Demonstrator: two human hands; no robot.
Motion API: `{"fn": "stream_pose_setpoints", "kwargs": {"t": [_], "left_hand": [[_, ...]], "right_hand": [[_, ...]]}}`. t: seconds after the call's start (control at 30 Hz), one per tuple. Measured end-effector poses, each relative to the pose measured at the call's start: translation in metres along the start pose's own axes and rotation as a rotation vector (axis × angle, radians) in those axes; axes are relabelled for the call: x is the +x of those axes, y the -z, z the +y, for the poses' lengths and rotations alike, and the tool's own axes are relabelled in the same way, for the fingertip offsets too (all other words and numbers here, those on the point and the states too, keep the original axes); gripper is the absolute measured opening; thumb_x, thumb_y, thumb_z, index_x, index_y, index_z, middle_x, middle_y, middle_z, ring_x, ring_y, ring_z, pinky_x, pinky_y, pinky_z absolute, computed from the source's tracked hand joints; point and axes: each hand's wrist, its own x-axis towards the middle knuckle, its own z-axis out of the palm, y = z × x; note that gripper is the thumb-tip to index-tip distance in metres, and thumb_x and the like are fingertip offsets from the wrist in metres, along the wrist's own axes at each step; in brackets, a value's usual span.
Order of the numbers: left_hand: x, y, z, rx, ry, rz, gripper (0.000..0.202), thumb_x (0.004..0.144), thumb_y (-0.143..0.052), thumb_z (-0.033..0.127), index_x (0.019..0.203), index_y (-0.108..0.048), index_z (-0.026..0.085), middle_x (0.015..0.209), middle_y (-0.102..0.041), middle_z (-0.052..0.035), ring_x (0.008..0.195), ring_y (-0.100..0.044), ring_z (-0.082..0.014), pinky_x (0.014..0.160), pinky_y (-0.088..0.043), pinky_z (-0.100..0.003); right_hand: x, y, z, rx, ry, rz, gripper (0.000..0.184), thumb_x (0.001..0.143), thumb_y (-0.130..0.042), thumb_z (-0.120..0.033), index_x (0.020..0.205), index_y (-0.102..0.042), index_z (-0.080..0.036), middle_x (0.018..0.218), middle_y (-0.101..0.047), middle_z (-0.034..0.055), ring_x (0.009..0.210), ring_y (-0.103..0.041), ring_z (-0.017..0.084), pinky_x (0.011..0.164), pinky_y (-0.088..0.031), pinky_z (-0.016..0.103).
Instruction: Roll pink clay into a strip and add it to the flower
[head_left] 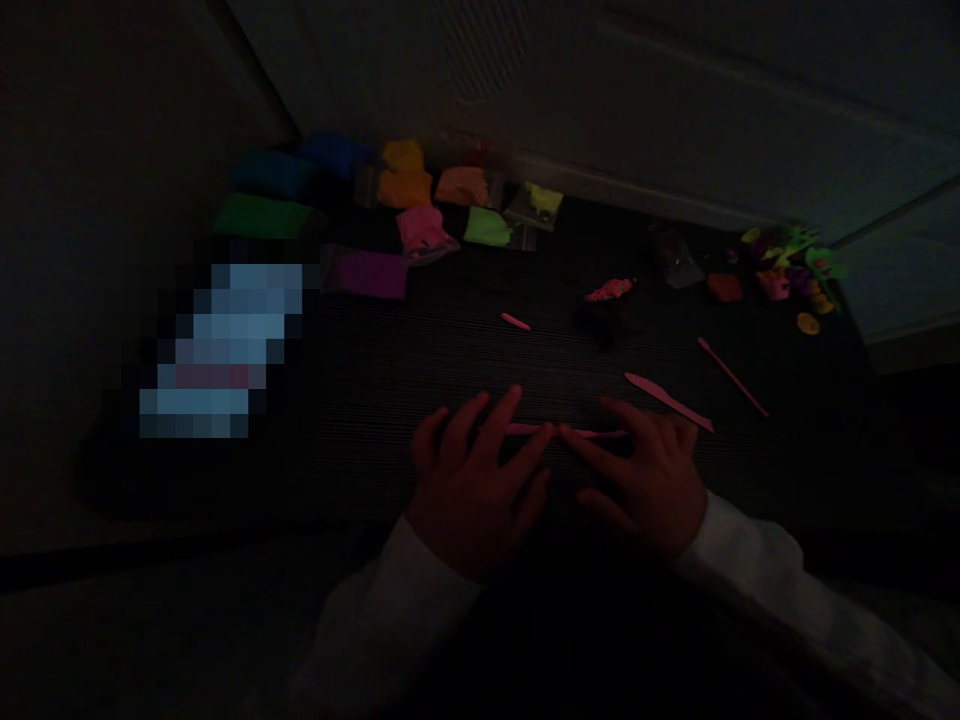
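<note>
Head view, very dim: we look down at a dark, finely ribbed tabletop [420, 365] with our two bare hands at its near edge, pale sleeves [427, 590] at both wrists. A thin pink strip [525, 429] lies on the tabletop, running left to right beneath our fingers. Our left hand [480, 470] is palm down with its fingers spread over the strip's left part; our right hand [645, 465] is likewise spread, its fingers on the right part. The two index fingertips nearly meet at the middle, and we cannot tell whether the strip is unbroken under them. Neither hand is closed around anything. Just beyond the right hand lies a pink knife-shaped tool [667, 402], with a slender pink stick [733, 377] to its right. Farther back, a short pink piece [515, 321] lies alone, and right of it is a dark object with a pink-red top [609, 291], too dim to identify. At the far right sits a cluster of small colourful shapes [795, 265]. Toward the back left are packets of coloured material, among them a purple packet [370, 274], an orange packet [405, 187] and a green packet [262, 216]. Near these, a bright oblong [232, 345] is pixelated beyond reading.
</note>
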Motion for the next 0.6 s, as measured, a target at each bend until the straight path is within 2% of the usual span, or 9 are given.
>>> {"fn": "stream_pose_setpoints", "kwargs": {"t": [0.17,0.6], "left_hand": [[0.0004,-0.0017,0.0013,0.017,-0.028,-0.056,0.040,0.072,-0.049,0.044,0.111,-0.050,0.034,0.130,-0.038,-0.0040,0.114,-0.033,-0.0311,0.092,-0.019,-0.054],[-0.0002,-0.0019,-0.0005,0.045,-0.041,-0.063,0.041,0.072,-0.048,0.045,0.113,-0.049,0.034,0.130,-0.039,-0.0048,0.114,-0.034,-0.0304,0.092,-0.020,-0.053]], "right_hand": [[0.0027,0.0003,-0.0029,-0.007,-0.002,-0.046,0.051,0.075,-0.036,-0.058,0.122,-0.035,-0.039,0.128,-0.027,0.0103,0.099,-0.038,0.030,0.074,-0.027,0.046],[-0.0026,0.0055,0.0002,0.033,-0.028,-0.016,0.046,0.076,-0.039,-0.054,0.119,-0.042,-0.037,0.128,-0.028,0.0100,0.099,-0.039,0.029,0.075,-0.027,0.044]]}}
